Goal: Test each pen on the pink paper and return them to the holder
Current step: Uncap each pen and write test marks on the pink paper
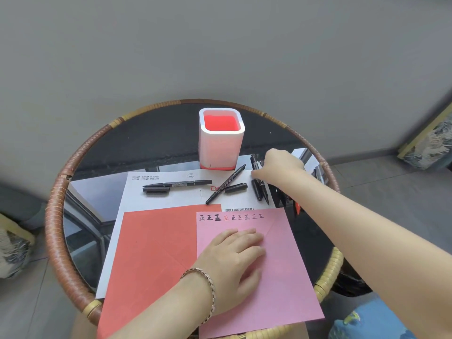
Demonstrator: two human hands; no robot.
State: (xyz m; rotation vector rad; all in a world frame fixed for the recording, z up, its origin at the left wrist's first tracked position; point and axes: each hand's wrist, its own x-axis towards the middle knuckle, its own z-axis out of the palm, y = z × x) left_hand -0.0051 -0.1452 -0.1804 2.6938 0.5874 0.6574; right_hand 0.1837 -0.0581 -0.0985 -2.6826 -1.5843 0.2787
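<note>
Five pens point(177, 184) perhaps, one holder point(221, 143).

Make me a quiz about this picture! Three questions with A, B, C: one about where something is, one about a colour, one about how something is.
1. Where does the left hand rest?
A. on the pink paper
B. on a book
C. on a plate

2. What colour is the inside of the holder?
A. blue
B. red
C. green

3. How is the holder?
A. tipped over
B. upside down
C. standing upright

Answers:
1 A, its straight fingers lie flat on the pink sheet.
2 B, the inside shows bright red within white walls.
3 C, its opening faces up.
</note>
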